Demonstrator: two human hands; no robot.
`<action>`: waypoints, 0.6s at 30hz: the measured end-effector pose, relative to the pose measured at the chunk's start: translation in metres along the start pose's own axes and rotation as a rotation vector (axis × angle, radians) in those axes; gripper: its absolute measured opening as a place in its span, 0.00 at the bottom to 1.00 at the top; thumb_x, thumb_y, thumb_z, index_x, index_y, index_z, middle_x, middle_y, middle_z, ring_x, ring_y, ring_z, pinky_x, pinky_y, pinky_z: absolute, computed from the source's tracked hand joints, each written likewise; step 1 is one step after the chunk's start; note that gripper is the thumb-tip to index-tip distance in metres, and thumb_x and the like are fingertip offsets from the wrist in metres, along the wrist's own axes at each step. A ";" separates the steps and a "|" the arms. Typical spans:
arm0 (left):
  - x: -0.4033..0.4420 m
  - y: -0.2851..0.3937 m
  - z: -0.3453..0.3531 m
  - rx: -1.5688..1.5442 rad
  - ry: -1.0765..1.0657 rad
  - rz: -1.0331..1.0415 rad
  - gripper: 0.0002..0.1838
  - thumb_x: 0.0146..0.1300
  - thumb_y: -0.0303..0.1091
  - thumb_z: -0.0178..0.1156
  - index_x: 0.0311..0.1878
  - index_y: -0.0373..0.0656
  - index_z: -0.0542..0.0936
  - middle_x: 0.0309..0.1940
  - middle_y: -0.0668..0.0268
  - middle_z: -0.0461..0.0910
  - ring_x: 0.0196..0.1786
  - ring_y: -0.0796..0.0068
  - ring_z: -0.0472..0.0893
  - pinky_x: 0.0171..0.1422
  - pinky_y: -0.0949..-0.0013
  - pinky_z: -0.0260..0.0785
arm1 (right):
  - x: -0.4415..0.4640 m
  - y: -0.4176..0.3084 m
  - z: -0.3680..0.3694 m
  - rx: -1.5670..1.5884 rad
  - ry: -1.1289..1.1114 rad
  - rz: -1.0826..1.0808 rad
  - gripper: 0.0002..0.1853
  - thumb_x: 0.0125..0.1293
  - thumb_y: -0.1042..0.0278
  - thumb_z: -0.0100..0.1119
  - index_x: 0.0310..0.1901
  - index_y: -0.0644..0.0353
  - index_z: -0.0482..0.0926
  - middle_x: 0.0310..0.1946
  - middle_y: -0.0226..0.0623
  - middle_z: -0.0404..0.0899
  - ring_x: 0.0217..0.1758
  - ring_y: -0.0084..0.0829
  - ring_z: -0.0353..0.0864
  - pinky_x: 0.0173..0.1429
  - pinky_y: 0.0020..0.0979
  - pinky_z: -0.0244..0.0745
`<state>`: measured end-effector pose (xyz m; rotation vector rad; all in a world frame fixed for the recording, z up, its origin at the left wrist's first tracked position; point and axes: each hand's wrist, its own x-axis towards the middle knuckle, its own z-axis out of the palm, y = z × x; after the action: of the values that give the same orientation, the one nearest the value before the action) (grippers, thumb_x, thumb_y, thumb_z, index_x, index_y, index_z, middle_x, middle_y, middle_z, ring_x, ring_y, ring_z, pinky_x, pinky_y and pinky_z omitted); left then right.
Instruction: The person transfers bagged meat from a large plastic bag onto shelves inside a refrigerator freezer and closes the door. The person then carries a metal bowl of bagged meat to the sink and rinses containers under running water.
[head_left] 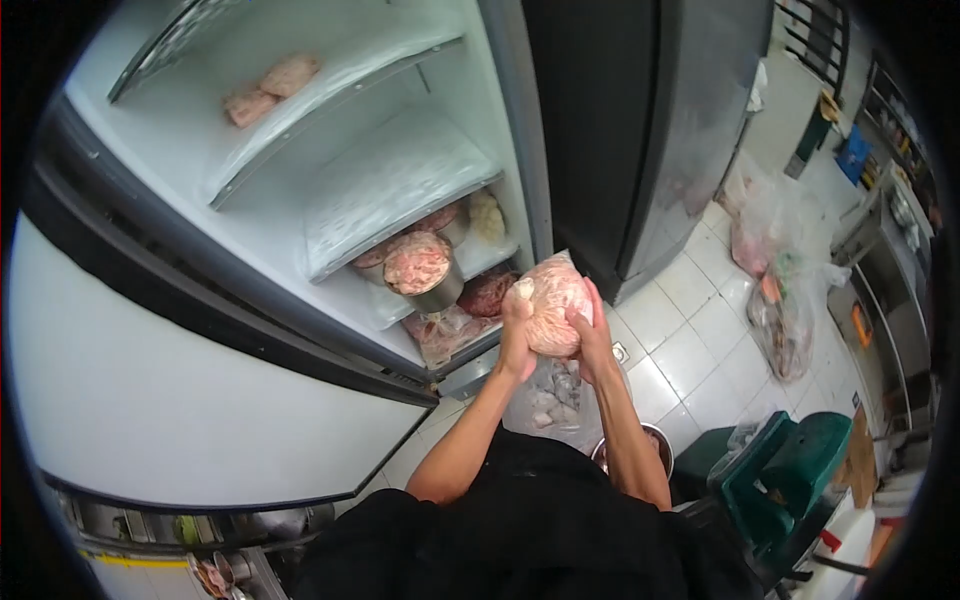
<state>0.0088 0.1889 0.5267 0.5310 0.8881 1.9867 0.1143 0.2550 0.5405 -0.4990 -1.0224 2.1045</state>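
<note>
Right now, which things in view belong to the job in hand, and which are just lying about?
Part of the job:
- clear bag of pinkish meat, between left hand and right hand
- open fridge

Apparently just lying about:
- filled plastic bag on the tiles
- green bin
- blue item in the background

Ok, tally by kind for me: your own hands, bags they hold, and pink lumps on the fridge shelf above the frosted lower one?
Left hand plus right hand: 2
Held bag: 1
Pink lumps: 2
Total: 5
</note>
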 end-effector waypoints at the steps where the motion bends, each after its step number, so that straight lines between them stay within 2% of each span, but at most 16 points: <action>1: -0.011 0.007 0.004 0.154 -0.045 0.087 0.38 0.59 0.53 0.57 0.66 0.41 0.57 0.62 0.60 0.65 0.62 0.68 0.68 0.66 0.61 0.63 | -0.003 -0.004 0.004 -0.172 0.016 -0.096 0.38 0.58 0.68 0.57 0.69 0.60 0.51 0.65 0.43 0.60 0.66 0.36 0.62 0.68 0.34 0.58; 2: -0.013 0.020 0.015 0.308 -0.094 0.183 0.41 0.56 0.47 0.65 0.67 0.42 0.56 0.62 0.60 0.64 0.62 0.68 0.67 0.66 0.62 0.62 | 0.000 -0.013 0.011 -0.345 0.026 -0.208 0.37 0.59 0.67 0.56 0.68 0.62 0.51 0.65 0.45 0.60 0.67 0.38 0.62 0.68 0.34 0.57; 3: -0.004 0.034 0.022 0.309 -0.098 0.221 0.41 0.56 0.47 0.65 0.67 0.42 0.56 0.62 0.60 0.64 0.62 0.68 0.67 0.66 0.62 0.62 | 0.004 -0.028 0.022 -0.347 -0.006 -0.230 0.37 0.59 0.67 0.56 0.68 0.62 0.51 0.65 0.45 0.60 0.67 0.38 0.62 0.68 0.34 0.57; 5: 0.016 0.076 0.034 0.363 -0.193 0.336 0.45 0.49 0.39 0.70 0.66 0.38 0.55 0.60 0.59 0.64 0.61 0.70 0.67 0.65 0.64 0.62 | 0.007 -0.065 0.055 -0.869 -0.209 -0.515 0.39 0.59 0.62 0.54 0.69 0.64 0.49 0.66 0.52 0.57 0.67 0.46 0.62 0.68 0.36 0.58; 6: 0.026 0.102 0.043 0.382 -0.220 0.388 0.46 0.47 0.36 0.72 0.66 0.37 0.54 0.59 0.59 0.64 0.61 0.70 0.66 0.65 0.65 0.61 | 0.013 -0.092 0.077 -0.920 -0.298 -0.537 0.41 0.58 0.59 0.54 0.69 0.64 0.48 0.66 0.54 0.56 0.67 0.49 0.61 0.68 0.36 0.58; 8: 0.046 0.175 0.081 0.504 -0.288 0.607 0.42 0.48 0.34 0.70 0.64 0.37 0.58 0.55 0.61 0.69 0.57 0.70 0.70 0.64 0.66 0.62 | 0.033 -0.141 0.125 -1.017 -0.418 -0.647 0.45 0.58 0.51 0.54 0.70 0.63 0.44 0.65 0.58 0.58 0.65 0.54 0.63 0.66 0.38 0.59; 9: 0.056 0.207 0.104 0.375 -0.216 0.756 0.39 0.49 0.32 0.69 0.63 0.37 0.60 0.53 0.62 0.71 0.55 0.72 0.72 0.62 0.67 0.64 | 0.040 -0.169 0.156 -0.978 -0.489 -0.701 0.47 0.57 0.47 0.55 0.70 0.62 0.42 0.64 0.59 0.58 0.65 0.54 0.62 0.66 0.38 0.59; 10: 0.069 0.235 0.123 0.242 -0.147 0.889 0.36 0.50 0.30 0.68 0.61 0.37 0.62 0.50 0.63 0.73 0.53 0.73 0.73 0.61 0.68 0.65 | 0.054 -0.189 0.176 -1.008 -0.534 -0.857 0.50 0.56 0.42 0.56 0.70 0.62 0.40 0.63 0.60 0.59 0.64 0.55 0.64 0.65 0.39 0.60; 11: 0.090 0.264 0.130 0.218 -0.158 0.918 0.32 0.52 0.29 0.66 0.59 0.37 0.64 0.50 0.63 0.74 0.51 0.73 0.74 0.58 0.68 0.68 | 0.066 -0.204 0.194 -1.060 -0.526 -0.953 0.52 0.55 0.39 0.56 0.71 0.61 0.41 0.64 0.60 0.58 0.64 0.55 0.63 0.66 0.40 0.60; 12: 0.111 0.294 0.135 0.190 -0.167 0.945 0.28 0.54 0.28 0.64 0.58 0.37 0.65 0.49 0.62 0.74 0.49 0.72 0.76 0.55 0.68 0.71 | 0.070 -0.214 0.205 -1.042 -0.479 -0.936 0.49 0.56 0.45 0.59 0.70 0.60 0.44 0.64 0.58 0.58 0.56 0.48 0.70 0.58 0.37 0.66; 13: 0.130 0.322 0.137 0.141 -0.205 0.866 0.24 0.56 0.27 0.61 0.56 0.37 0.66 0.48 0.61 0.75 0.48 0.71 0.77 0.52 0.65 0.73 | 0.073 -0.224 0.215 -1.022 -0.432 -0.918 0.47 0.56 0.51 0.62 0.70 0.59 0.46 0.65 0.56 0.58 0.48 0.40 0.77 0.51 0.33 0.72; 14: 0.151 0.353 0.135 0.096 -0.243 0.782 0.20 0.58 0.27 0.58 0.54 0.36 0.68 0.47 0.59 0.75 0.47 0.69 0.78 0.49 0.62 0.76 | 0.073 -0.225 0.224 -0.903 -0.382 -0.861 0.44 0.57 0.57 0.63 0.70 0.58 0.48 0.65 0.54 0.58 0.41 0.32 0.80 0.45 0.29 0.75; 15: 0.183 0.384 0.124 0.128 -0.196 0.673 0.18 0.60 0.28 0.57 0.53 0.35 0.68 0.46 0.57 0.76 0.46 0.66 0.80 0.47 0.58 0.77 | 0.079 -0.221 0.219 -0.812 -0.357 -0.878 0.44 0.55 0.66 0.65 0.70 0.56 0.48 0.63 0.51 0.62 0.32 0.20 0.78 0.36 0.22 0.73; 16: 0.218 0.413 0.108 0.161 -0.153 0.560 0.17 0.61 0.29 0.55 0.52 0.34 0.69 0.45 0.54 0.77 0.44 0.63 0.81 0.45 0.54 0.78 | 0.084 -0.214 0.208 -0.807 -0.342 -0.879 0.44 0.55 0.66 0.65 0.70 0.56 0.48 0.63 0.51 0.62 0.32 0.20 0.78 0.36 0.22 0.73; 18: 0.277 0.458 0.087 0.116 -0.164 0.327 0.16 0.63 0.31 0.54 0.51 0.32 0.71 0.44 0.51 0.77 0.44 0.58 0.81 0.45 0.52 0.78 | 0.090 -0.196 0.176 -0.592 -0.389 -0.677 0.45 0.56 0.65 0.64 0.71 0.54 0.46 0.61 0.49 0.64 0.33 0.23 0.79 0.35 0.23 0.73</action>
<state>-0.3298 0.2897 0.9375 0.9424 0.8594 2.1516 0.0354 0.3151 0.8007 0.0175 -1.7605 1.2961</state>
